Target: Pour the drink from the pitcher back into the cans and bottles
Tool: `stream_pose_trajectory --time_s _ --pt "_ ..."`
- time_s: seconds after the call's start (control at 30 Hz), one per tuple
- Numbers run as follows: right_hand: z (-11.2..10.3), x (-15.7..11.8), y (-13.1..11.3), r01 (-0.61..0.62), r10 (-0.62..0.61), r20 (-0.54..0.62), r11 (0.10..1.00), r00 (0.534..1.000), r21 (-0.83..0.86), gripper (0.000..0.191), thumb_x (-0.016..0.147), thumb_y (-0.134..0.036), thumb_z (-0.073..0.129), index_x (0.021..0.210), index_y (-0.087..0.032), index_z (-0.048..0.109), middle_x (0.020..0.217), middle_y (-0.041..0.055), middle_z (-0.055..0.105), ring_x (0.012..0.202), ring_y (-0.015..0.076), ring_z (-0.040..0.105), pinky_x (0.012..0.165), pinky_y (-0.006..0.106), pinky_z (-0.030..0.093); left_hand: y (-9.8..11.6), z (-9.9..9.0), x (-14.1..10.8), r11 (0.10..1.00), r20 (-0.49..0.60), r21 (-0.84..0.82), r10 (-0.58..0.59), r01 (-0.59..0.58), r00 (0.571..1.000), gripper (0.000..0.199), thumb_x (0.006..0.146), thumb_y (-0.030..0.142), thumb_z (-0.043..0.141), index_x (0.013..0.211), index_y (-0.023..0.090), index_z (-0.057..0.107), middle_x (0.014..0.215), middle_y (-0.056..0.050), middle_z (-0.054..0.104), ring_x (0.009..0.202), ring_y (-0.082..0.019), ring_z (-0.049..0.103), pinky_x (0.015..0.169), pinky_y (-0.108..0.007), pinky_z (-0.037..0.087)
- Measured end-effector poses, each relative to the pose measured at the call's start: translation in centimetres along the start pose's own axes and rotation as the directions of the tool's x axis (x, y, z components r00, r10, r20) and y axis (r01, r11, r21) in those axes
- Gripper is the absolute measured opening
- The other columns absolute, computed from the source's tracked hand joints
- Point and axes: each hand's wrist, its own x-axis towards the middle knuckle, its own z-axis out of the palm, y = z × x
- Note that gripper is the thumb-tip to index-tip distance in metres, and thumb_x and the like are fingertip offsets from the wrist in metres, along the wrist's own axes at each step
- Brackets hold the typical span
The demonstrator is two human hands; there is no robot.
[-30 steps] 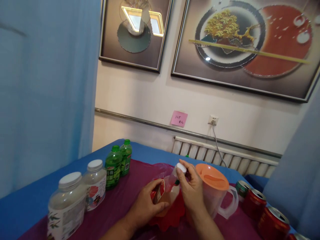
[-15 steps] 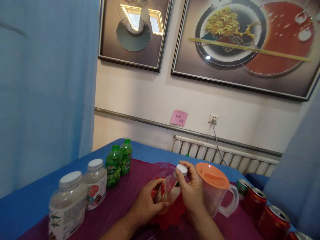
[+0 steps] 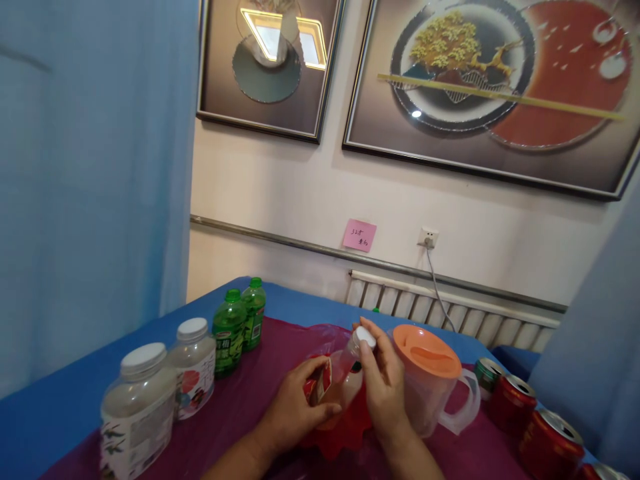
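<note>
A clear bottle (image 3: 346, 373) with a red label is tilted, its neck pointing up and to the right. My left hand (image 3: 293, 400) is wrapped round the lower body of the bottle. The fingers and thumb of my right hand (image 3: 384, 373) close on its white cap (image 3: 365, 337), which sits at the neck. Beneath the bottle lies a red thing with a scalloped edge (image 3: 333, 443), partly covered by my hands. Just right of my right hand stands a translucent pitcher (image 3: 420, 400) with an orange lid (image 3: 427, 350).
Two clear jars with white lids (image 3: 137, 413) (image 3: 194, 370) and two green bottles (image 3: 229, 333) (image 3: 254, 313) line the left. Several drink cans (image 3: 550, 443) stand at right. A purple cloth (image 3: 280, 343) covers part of the blue table (image 3: 295, 303); a radiator (image 3: 480, 317) is behind.
My right hand's fingers have shifted and turned slightly at the white cap. My left hand keeps its hold on the bottle, and the surrounding things stay in place.
</note>
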Motion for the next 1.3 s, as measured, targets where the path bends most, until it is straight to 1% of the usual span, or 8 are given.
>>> stream_pose_trajectory --time_s 0.2,0.4,0.53,0.7,0.87,1.0,1.17,1.3 --pt "-0.1 0.0 -0.2 0.022 -0.022 0.003 0.999 1.000 0.041 0.040 0.093 -0.039 0.059 0.128 -0.021 0.065 0.129 0.0123 0.066 0.120 0.0262 0.061 0.103 0.045 0.047 0.1 -0.1 0.0 1.000 -0.006 0.003 -0.008 0.008 1.000 0.068 0.056 0.021 0.082 0.122 0.022 0.065 0.123 -0.008 0.071 0.114 -0.029 0.065 0.103 -0.040 0.049" --pt "0.5 0.3 -0.4 -0.007 0.010 -0.053 0.998 0.999 0.059 0.032 0.085 -0.039 0.069 0.110 -0.020 0.064 0.100 0.0064 0.068 0.092 0.0203 0.066 0.081 0.033 0.053 0.0 0.0 -0.2 0.999 -0.002 0.031 -0.010 0.010 1.000 0.068 0.057 0.021 0.083 0.122 0.023 0.065 0.124 -0.007 0.071 0.115 -0.028 0.065 0.103 -0.040 0.049" --pt "1.0 0.3 -0.1 0.033 -0.023 -0.130 0.997 0.991 0.075 0.034 0.079 -0.036 0.074 0.105 -0.021 0.058 0.094 0.0016 0.062 0.087 0.0167 0.063 0.080 0.030 0.051 -0.2 0.0 -0.1 0.999 -0.009 0.047 -0.008 0.009 1.000 0.068 0.056 0.025 0.085 0.121 0.023 0.066 0.122 -0.007 0.071 0.113 -0.029 0.065 0.103 -0.042 0.050" --pt "1.0 -0.2 -0.2 0.059 -0.049 -0.100 0.993 0.994 0.102 0.030 0.085 -0.038 0.069 0.106 -0.023 0.055 0.105 0.0046 0.062 0.097 0.0184 0.062 0.087 0.033 0.049 -0.4 0.0 0.1 1.000 0.028 0.030 0.004 -0.005 1.000 0.068 0.057 0.033 0.085 0.121 0.022 0.066 0.123 -0.009 0.071 0.114 -0.030 0.065 0.103 -0.042 0.050" --pt "0.7 -0.5 -1.0 0.053 -0.051 -0.026 0.991 0.998 0.126 0.025 0.097 -0.041 0.052 0.112 -0.022 0.056 0.121 0.0105 0.063 0.112 0.0226 0.060 0.095 0.038 0.047 0.0 0.0 0.0 1.000 0.008 0.010 -0.006 0.006 1.000 0.067 0.057 0.027 0.083 0.122 0.022 0.065 0.122 -0.007 0.072 0.114 -0.028 0.065 0.103 -0.040 0.050" --pt "0.8 -0.2 -0.5 0.025 -0.017 -0.060 0.991 0.998 0.132 0.025 0.093 -0.041 0.060 0.109 -0.022 0.056 0.113 0.0075 0.063 0.105 0.0206 0.062 0.091 0.036 0.048 0.3 0.1 -0.1 1.000 -0.008 0.018 -0.023 0.023 1.000 0.069 0.055 0.023 0.084 0.121 0.021 0.065 0.123 -0.008 0.071 0.115 -0.029 0.065 0.104 -0.041 0.049" --pt "0.9 0.1 0.3 -0.019 0.032 -0.121 0.994 0.992 0.107 0.041 0.080 -0.041 0.075 0.109 -0.023 0.054 0.098 0.0012 0.059 0.086 0.0158 0.061 0.079 0.030 0.049 0.0 0.1 -0.1 1.000 0.012 0.016 -0.006 0.006 1.000 0.067 0.056 0.023 0.085 0.120 0.022 0.065 0.122 -0.008 0.071 0.114 -0.029 0.065 0.104 -0.042 0.049" --pt "0.7 -0.2 -0.5 -0.005 0.013 -0.048 0.986 0.999 0.166 0.049 0.088 -0.050 0.064 0.127 -0.024 0.052 0.127 0.0090 0.059 0.113 0.0229 0.059 0.097 0.039 0.045 0.1 0.1 -0.1 1.000 -0.009 -0.001 0.008 -0.008 1.000 0.068 0.057 0.028 0.084 0.122 0.021 0.065 0.123 -0.009 0.071 0.115 -0.030 0.065 0.104 -0.043 0.049"
